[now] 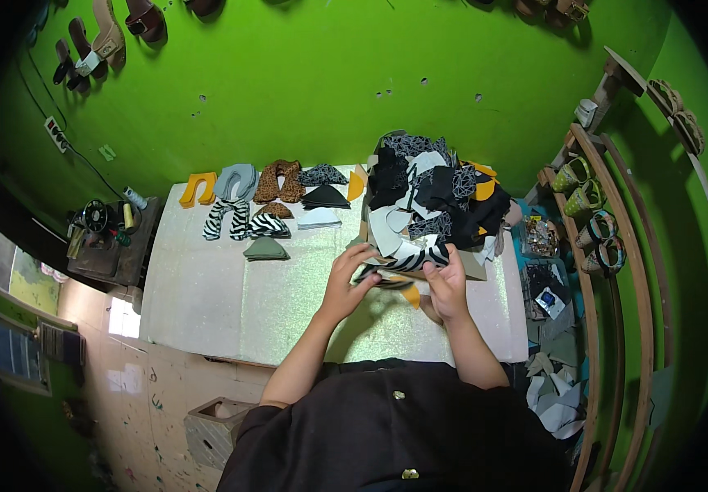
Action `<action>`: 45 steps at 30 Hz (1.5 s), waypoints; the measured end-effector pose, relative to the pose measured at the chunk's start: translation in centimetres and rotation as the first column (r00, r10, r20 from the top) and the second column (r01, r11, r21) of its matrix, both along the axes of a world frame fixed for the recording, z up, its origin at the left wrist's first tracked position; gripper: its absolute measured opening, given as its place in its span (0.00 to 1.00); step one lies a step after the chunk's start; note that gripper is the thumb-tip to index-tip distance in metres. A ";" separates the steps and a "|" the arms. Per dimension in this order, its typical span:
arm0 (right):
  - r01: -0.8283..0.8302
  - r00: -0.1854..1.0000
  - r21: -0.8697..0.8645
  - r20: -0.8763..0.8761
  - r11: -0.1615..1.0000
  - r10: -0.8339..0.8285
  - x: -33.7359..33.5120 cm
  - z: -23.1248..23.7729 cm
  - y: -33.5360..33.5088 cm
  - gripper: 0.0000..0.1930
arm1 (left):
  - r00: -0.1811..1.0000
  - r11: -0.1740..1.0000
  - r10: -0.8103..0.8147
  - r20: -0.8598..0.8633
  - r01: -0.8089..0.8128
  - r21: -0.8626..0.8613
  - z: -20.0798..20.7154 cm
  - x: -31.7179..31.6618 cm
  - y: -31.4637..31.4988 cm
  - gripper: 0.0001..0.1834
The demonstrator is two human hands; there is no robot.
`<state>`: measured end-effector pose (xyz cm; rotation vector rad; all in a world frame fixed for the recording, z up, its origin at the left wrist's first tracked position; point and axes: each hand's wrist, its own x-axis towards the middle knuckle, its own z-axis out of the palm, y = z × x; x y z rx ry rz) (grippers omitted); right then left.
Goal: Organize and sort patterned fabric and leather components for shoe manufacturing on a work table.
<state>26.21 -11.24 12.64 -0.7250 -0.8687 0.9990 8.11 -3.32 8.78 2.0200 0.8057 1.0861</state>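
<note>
In front of the heaped cut pieces, my left hand (pixel 346 283) and my right hand (pixel 447 283) are raised over the table. Between them is a curved zebra-print piece (pixel 409 261), pinched at its right end by my right hand. A second dark striped piece lies under my left thumb, its outline partly hidden. Just below, a yellow cut piece (pixel 410 295) sticks out beside my right fingers; which hand bears it I cannot tell. Behind is the large heap of black, white, patterned and yellow scraps (pixel 440 187), partly in a cardboard box.
Sorted stacks stand at the table's back left: yellow (pixel 199 190), grey (pixel 237 179), leopard-print (pixel 280 182), zebra-print (pixel 227 220) and green (pixel 266 249) pieces. A wooden rack (pixel 587 271) with sandals rises at right, beside bins of scraps. A sewing machine (pixel 95 217) is at left.
</note>
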 end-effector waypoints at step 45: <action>0.311 -0.128 -0.272 0.938 0.911 0.323 -5.6 -17.0 -3.5 0.29 | 0.650 0.975 0.201 -0.733 -0.206 0.084 -13.8 -5.9 -5.7 0.27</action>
